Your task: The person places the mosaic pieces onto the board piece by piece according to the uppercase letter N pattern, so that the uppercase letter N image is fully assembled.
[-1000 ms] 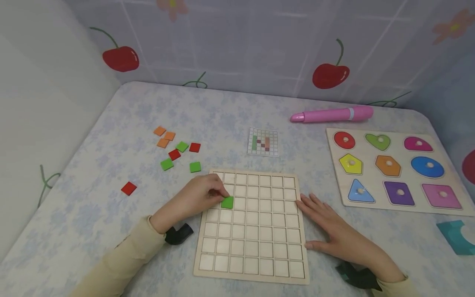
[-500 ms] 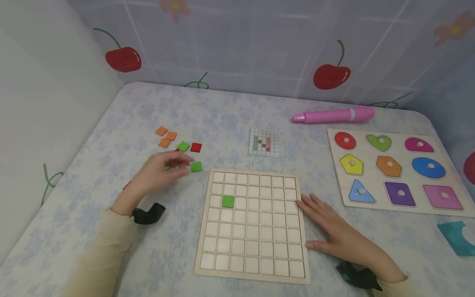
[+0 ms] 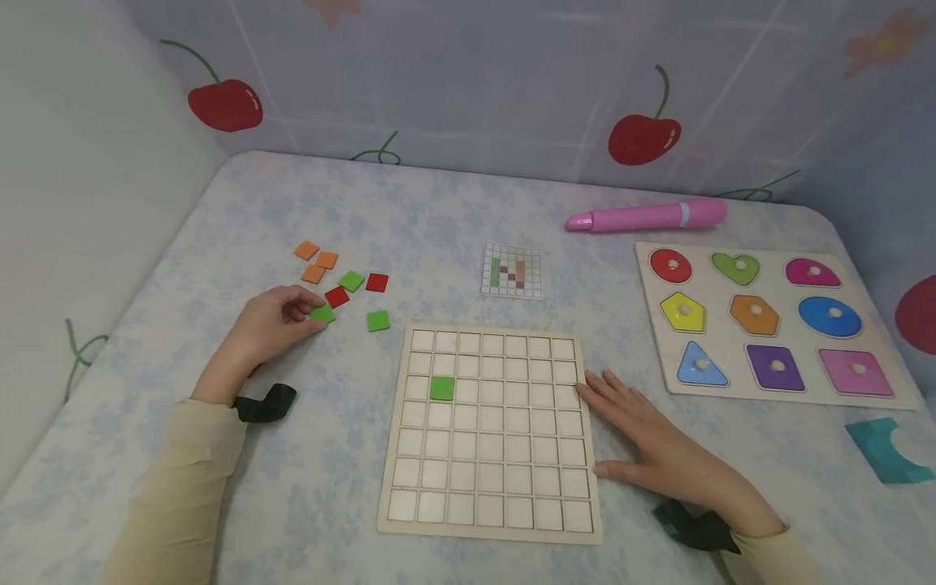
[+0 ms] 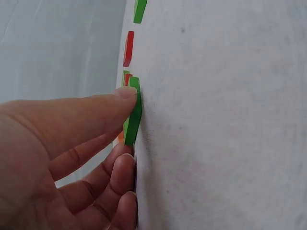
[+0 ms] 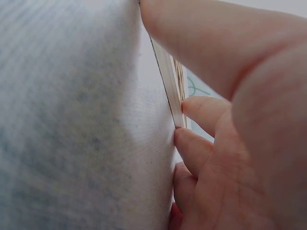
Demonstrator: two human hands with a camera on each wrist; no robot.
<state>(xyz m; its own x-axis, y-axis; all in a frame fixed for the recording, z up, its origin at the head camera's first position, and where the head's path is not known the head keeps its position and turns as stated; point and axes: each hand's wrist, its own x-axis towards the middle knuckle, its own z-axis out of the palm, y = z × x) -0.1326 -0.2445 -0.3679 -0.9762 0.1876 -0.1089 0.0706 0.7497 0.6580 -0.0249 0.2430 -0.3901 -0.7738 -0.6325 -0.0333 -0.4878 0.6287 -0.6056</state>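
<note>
My left hand (image 3: pixel 268 327) pinches a green tile (image 3: pixel 322 314) at the left of the table; in the left wrist view the thumb lies on that green tile (image 4: pixel 134 115). Close by lie a red tile (image 3: pixel 337 296), another red one, two more green tiles and several orange tiles (image 3: pixel 313 273). One green tile (image 3: pixel 442 388) sits in the grid board (image 3: pixel 488 534), third row from the top, second column. My right hand (image 3: pixel 651 443), fingers spread, touches the board's right edge with thumb and fingertips. The right wrist view shows fingers against the board's side (image 5: pixel 168 79).
Behind the board lies a small card (image 3: pixel 512 270) with a coloured grid pattern. A pink pen (image 3: pixel 647 217) is at the back. On the right are a shape puzzle board (image 3: pixel 720 313) and a teal piece (image 3: pixel 881 451). A cherry-patterned curtain (image 3: pixel 439 81) hangs behind.
The left hand has let go of the green tile in the board and moved left to another green tile, which it now pinches. The right hand stays at the board's edge. The head view has shifted slightly.
</note>
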